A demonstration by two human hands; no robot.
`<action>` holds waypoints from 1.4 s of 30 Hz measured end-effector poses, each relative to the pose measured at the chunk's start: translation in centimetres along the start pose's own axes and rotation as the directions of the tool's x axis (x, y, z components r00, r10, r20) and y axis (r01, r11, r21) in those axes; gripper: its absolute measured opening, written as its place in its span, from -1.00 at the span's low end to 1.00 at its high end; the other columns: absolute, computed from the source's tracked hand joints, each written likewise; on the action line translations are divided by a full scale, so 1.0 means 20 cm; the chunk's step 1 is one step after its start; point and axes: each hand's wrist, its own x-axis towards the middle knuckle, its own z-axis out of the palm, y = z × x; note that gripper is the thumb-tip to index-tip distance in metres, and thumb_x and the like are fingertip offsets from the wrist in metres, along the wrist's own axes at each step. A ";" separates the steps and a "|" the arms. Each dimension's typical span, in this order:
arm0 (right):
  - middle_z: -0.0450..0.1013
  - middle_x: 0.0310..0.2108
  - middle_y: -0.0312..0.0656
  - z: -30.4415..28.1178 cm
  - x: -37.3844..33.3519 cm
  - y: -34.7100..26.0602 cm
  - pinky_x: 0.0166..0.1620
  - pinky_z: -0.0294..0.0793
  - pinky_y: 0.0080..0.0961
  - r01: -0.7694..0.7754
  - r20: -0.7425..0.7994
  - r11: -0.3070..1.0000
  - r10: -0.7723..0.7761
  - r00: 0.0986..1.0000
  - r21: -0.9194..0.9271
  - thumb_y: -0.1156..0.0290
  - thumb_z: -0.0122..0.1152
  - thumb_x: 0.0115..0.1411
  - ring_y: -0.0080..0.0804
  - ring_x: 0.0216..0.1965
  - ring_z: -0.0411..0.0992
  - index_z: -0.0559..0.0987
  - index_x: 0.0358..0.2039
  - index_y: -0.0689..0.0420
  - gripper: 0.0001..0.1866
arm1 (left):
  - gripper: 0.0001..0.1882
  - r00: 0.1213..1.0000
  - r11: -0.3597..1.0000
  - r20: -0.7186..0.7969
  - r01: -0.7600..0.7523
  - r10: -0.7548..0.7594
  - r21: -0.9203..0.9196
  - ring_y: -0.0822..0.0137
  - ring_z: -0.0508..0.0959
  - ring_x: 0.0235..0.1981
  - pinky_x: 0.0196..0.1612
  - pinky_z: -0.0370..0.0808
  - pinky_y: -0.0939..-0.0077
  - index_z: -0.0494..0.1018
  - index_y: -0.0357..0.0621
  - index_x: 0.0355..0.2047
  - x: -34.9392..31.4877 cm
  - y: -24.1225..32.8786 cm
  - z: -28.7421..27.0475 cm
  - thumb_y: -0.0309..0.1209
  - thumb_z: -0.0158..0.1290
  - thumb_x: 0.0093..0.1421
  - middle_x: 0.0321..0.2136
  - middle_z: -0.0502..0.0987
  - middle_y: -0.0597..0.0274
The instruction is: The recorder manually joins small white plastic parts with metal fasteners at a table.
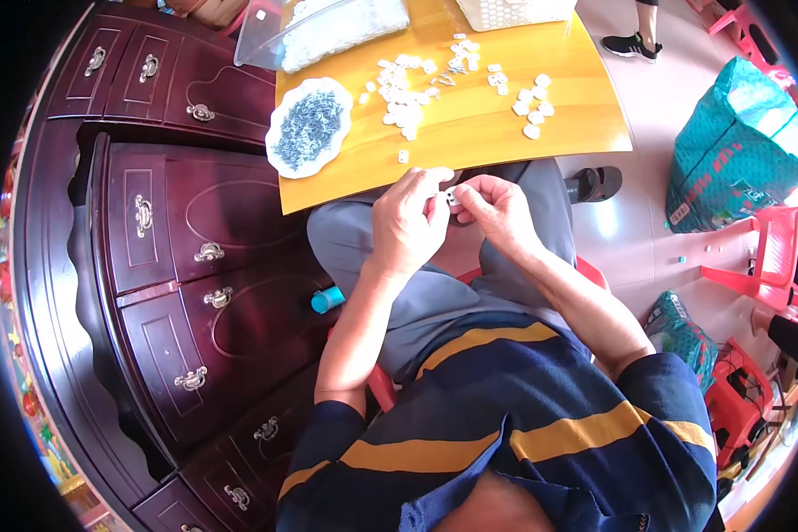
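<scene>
Over my lap, just off the table's near edge, my left hand (414, 213) and my right hand (496, 211) meet with their fingertips together. Pinched between them is a small white plastic piece (453, 198) with dark spots or holes, its exact kind too small to make out. On the yellow wooden table (479, 129) lies a loose pile of similar white pieces (402, 106). A single white piece (403, 157) sits apart near the edge. To the left, a white scalloped dish (277, 133) holds many small dark metal bits, which look like screws.
A clear bin (262, 44) of white parts and a white perforated basket (514, 16) stand at the far edge. Rounder white pieces (535, 106) lie to the right. Dark red cabinets (195, 213) line the left side. Teal bags (736, 151) and red plastic stools (776, 257) stand at right.
</scene>
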 end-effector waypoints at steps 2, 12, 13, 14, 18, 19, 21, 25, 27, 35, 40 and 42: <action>0.59 -0.41 -0.26 0.00 0.00 0.00 -0.28 0.53 -0.67 -0.010 0.006 1.000 0.010 1.000 0.009 0.35 0.19 0.36 -0.63 -0.41 0.50 0.62 -0.26 0.26 -0.79 | -0.67 1.000 1.000 -0.022 -0.019 0.019 0.009 0.13 0.54 -0.52 -0.42 0.50 0.32 0.50 -0.17 -0.16 0.00 0.00 0.00 -0.69 0.10 0.03 -0.42 0.53 0.11; 0.60 -0.40 -0.23 -0.03 0.02 0.01 -0.34 0.52 -0.62 -0.034 0.050 0.988 0.027 0.998 0.152 0.32 0.16 0.37 -0.64 -0.44 0.48 0.61 -0.26 0.23 -0.78 | -0.78 0.977 0.998 -0.207 0.043 -0.049 -0.035 0.40 0.43 -0.59 -0.52 0.39 0.54 0.53 -0.22 -0.19 0.03 -0.08 -0.08 -0.68 0.11 0.13 -0.51 0.43 0.22; 0.58 -0.42 -0.26 -0.02 0.01 0.00 -0.43 0.52 -0.61 -0.056 0.055 0.976 0.046 0.997 0.208 0.31 0.17 0.36 -0.66 -0.48 0.44 0.60 -0.29 0.22 -0.78 | -0.81 0.972 0.999 -0.232 0.032 -0.027 0.018 0.40 0.43 -0.60 -0.53 0.38 0.53 0.53 -0.22 -0.21 0.04 -0.12 -0.09 -0.67 0.12 0.15 -0.51 0.44 0.22; 0.58 -0.42 -0.26 -0.02 0.02 0.00 -0.43 0.52 -0.61 -0.054 0.057 0.977 0.043 0.997 0.208 0.31 0.17 0.36 -0.66 -0.48 0.44 0.60 -0.29 0.22 -0.78 | -0.84 0.967 0.997 -0.255 0.021 -0.002 0.071 0.40 0.43 -0.60 -0.53 0.38 0.52 0.54 -0.22 -0.24 0.04 -0.17 -0.10 -0.65 0.13 0.16 -0.51 0.44 0.22; 0.62 -0.38 -0.23 -0.04 0.02 0.00 -0.27 0.51 -0.65 -0.113 0.061 0.966 0.101 0.993 0.231 0.31 0.16 0.36 -0.64 -0.45 0.50 0.62 -0.26 0.17 -0.81 | -0.90 0.928 0.977 -0.370 0.041 0.041 0.211 0.28 0.49 -0.58 -0.50 0.43 0.44 0.54 -0.18 -0.28 0.05 -0.42 -0.10 -0.60 0.12 0.19 -0.52 0.47 0.21; 0.62 -0.38 -0.23 -0.03 0.02 0.00 -0.27 0.51 -0.65 -0.124 0.067 0.964 0.111 0.992 0.236 0.32 0.16 0.35 -0.64 -0.46 0.50 0.62 -0.26 0.16 -0.81 | -0.90 0.928 0.977 -0.370 0.042 0.040 0.211 0.28 0.49 -0.58 -0.50 0.43 0.44 0.54 -0.18 -0.28 0.06 -0.46 -0.10 -0.60 0.12 0.19 -0.52 0.47 0.21; 0.63 -0.38 -0.24 -0.03 0.02 -0.01 -0.27 0.51 -0.66 -0.134 0.072 0.961 0.120 0.990 0.241 0.31 0.16 0.35 -0.65 -0.45 0.50 0.62 -0.27 0.15 -0.82 | -0.88 0.940 0.918 -0.330 0.053 0.086 0.392 0.18 0.56 -0.43 -0.38 0.49 0.30 0.54 -0.16 -0.27 0.05 -0.53 -0.10 -0.54 0.17 0.16 -0.41 0.52 0.18; 0.63 -0.37 -0.25 -0.04 0.03 -0.01 -0.27 0.50 -0.67 -0.138 0.065 0.957 0.125 0.990 0.254 0.30 0.16 0.35 -0.66 -0.45 0.50 0.62 -0.28 0.12 -0.82 | -0.82 0.954 0.855 -0.267 0.023 0.136 0.518 0.05 0.56 -0.23 -0.20 0.50 0.17 0.55 -0.16 -0.24 0.08 -0.51 -0.08 -0.48 0.21 0.13 -0.27 0.53 0.11; 0.63 -0.37 -0.25 -0.05 0.03 0.00 -0.27 0.50 -0.67 -0.134 0.067 0.955 0.121 0.990 0.266 0.30 0.16 0.35 -0.66 -0.44 0.51 0.61 -0.28 0.12 -0.83 | -0.75 0.940 0.879 -0.304 0.006 0.157 0.476 -0.01 0.53 -0.14 -0.09 0.48 0.14 0.54 -0.18 -0.20 0.07 -0.49 -0.08 -0.46 0.25 0.10 -0.17 0.51 0.03; 0.63 -0.35 -0.25 -0.04 0.03 0.00 -0.25 0.51 -0.67 -0.144 0.090 0.944 0.123 0.988 0.296 0.31 0.16 0.37 -0.65 -0.42 0.52 0.60 -0.27 0.11 -0.83 | -0.75 0.968 0.924 -0.206 -0.058 0.145 0.377 0.03 0.54 -0.18 -0.11 0.49 0.19 0.55 -0.15 -0.20 0.01 -0.29 -0.07 -0.53 0.23 0.08 -0.25 0.54 0.09; 0.62 -0.35 -0.27 -0.05 0.02 0.01 -0.24 0.52 -0.67 -0.118 0.081 0.944 0.098 0.992 0.308 0.32 0.15 0.38 -0.65 -0.41 0.52 0.60 -0.25 0.13 -0.84 | -0.82 0.981 0.992 -0.190 0.062 -0.041 0.110 0.20 0.56 -0.50 -0.38 0.51 0.38 0.56 -0.21 -0.26 -0.04 -0.20 -0.03 -0.57 0.24 0.09 -0.46 0.55 0.15; 0.59 -0.38 -0.30 -0.01 0.01 -0.01 -0.32 0.46 -0.68 -0.102 0.065 0.941 0.086 0.994 0.322 0.32 0.15 0.38 -0.68 -0.44 0.46 0.60 -0.28 0.13 -0.83 | -0.68 0.990 0.996 -0.113 0.082 -0.087 -0.048 0.32 0.56 -0.52 -0.43 0.52 0.47 0.56 -0.20 -0.17 -0.06 -0.13 0.01 -0.56 0.30 0.03 -0.43 0.56 0.18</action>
